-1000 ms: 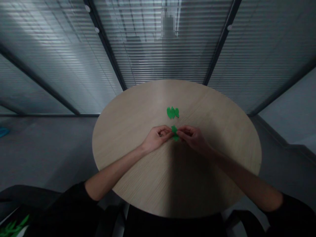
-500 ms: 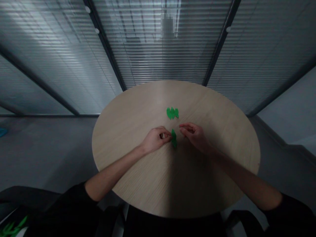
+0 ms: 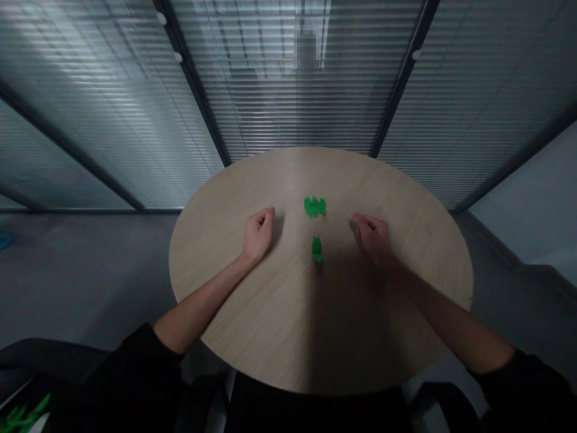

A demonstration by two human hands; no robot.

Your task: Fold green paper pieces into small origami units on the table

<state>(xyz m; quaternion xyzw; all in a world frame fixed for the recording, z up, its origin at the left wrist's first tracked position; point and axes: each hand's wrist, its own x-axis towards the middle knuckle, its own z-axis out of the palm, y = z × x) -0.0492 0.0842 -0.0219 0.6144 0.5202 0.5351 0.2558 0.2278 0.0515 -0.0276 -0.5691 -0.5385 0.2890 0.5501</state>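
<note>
My left hand (image 3: 258, 234) is closed in a fist over the left half of the table, with no object showing in it. On the other side my right hand (image 3: 373, 236) is likewise a fist, and nothing shows between its fingers. Between the two hands, apart from both, a small green leaf-shaped piece (image 3: 317, 246) lies on the wood, its lower tip bent. Farther back sits a group of similar green leaf-shaped pieces (image 3: 314, 206), side by side with pointed ends. Their exact kind is too small to tell.
The round wooden table (image 3: 252, 337) fills the middle of the view. Behind it stands a glass wall with blinds (image 3: 297, 114). A dark chair (image 3: 54, 361) is at the lower left, near some green strands (image 3: 27, 415). Something blue (image 3: 5, 240) lies on the floor at far left.
My left hand has let go of the green leaf-shaped piece and moved left and away from me. My right hand has moved to the right. Both have curled into fists.
</note>
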